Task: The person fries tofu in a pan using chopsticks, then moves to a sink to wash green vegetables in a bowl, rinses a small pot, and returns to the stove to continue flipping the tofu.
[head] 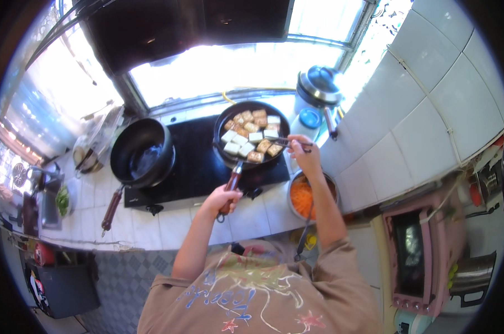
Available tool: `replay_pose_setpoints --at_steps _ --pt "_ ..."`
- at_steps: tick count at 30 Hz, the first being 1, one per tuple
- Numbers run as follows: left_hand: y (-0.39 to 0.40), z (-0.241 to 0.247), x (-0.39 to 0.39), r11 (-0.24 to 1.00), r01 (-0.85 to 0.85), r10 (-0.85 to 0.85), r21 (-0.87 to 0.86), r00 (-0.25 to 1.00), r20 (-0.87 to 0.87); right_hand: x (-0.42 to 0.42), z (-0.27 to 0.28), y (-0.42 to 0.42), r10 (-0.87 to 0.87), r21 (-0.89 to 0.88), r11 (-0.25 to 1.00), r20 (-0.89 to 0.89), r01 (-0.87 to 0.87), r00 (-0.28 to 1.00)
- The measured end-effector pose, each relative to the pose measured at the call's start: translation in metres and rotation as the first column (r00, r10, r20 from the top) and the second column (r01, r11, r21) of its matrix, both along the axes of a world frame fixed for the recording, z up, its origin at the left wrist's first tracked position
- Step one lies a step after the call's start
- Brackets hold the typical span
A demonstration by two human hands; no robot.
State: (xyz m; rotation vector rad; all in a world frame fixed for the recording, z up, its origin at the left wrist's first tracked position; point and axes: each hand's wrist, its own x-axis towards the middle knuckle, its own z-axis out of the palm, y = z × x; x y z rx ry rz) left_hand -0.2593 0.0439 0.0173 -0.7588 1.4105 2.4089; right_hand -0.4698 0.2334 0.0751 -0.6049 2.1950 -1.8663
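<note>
My left hand (222, 200) grips the wooden handle (234, 180) of a black frying pan (219, 149) on the right side of the stove. Tofu pieces (246, 135) lie in the pan, some browned and some white. My right hand (304, 152) holds tongs (288, 143), whose tips reach in among the tofu at the pan's right side. Below my right hand, partly behind my forearm, a metal pot holds shredded orange carrot (302, 198).
A deep black wok (141, 154) sits on the left of the black stove (193, 146). A lidded pot (321, 85) and a blue-lidded container (310, 119) stand behind at right. Chopped greens (62, 200) lie far left. The tiled wall (373, 150) bounds the right.
</note>
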Motion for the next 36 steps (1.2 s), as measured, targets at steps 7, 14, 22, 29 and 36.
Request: replay_pose_setpoints --at_steps 7,14,22,29,36 --pt "0.0 0.002 -0.001 1.0 -0.008 0.008 0.002 1.0 -0.001 -0.007 -0.014 -0.03 -0.061 0.019 0.998 0.052 0.06 0.997" --pt "0.018 0.006 0.002 0.998 -0.064 0.064 0.017 0.998 0.003 -0.013 -0.011 -0.024 -0.08 -0.027 0.996 0.151 0.085 0.985" --pt "0.026 0.009 0.001 0.995 -0.098 0.098 0.013 0.995 0.013 -0.012 -0.029 -0.023 -0.119 -0.132 0.98 0.214 0.15 0.969" --pt "0.025 0.012 0.002 0.996 -0.085 0.085 0.018 0.996 0.02 -0.015 -0.039 -0.023 -0.089 -0.187 0.973 0.246 0.137 0.965" --pt "0.025 0.01 0.001 0.996 -0.084 0.084 0.012 0.996 0.017 -0.023 -0.053 -0.011 -0.094 -0.297 0.922 0.448 0.248 0.889"
